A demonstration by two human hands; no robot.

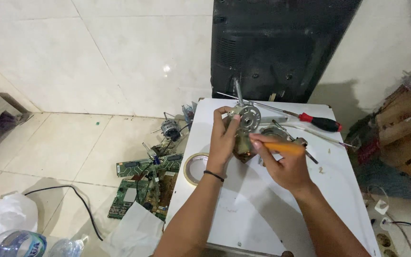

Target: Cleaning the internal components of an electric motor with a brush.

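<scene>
Both forearms reach up from the bottom edge over a white surface (243, 209). Around the left wrist sits a thin black band. That left hand (223, 138) is closed around a small motor (243, 143), holding it upright above the surface; a round perforated metal plate (249, 115) tops the motor and a metal shaft (238, 91) stands up from it. Beside it, the right hand (281, 164) grips an orange-handled tool (284, 147) (its tip is hidden behind the motor, so the kind of tool cannot be told) and touches the motor's right side.

On the surface behind the hands lies a red-and-black screwdriver (317, 122), and a roll of beige tape (195, 167) lies at the left edge. A black appliance back (272, 47) leans on the wall beyond. Down on the tiled floor to the left are green circuit boards (143, 183), another small motor (170, 127) and plastic bottles (22, 243).
</scene>
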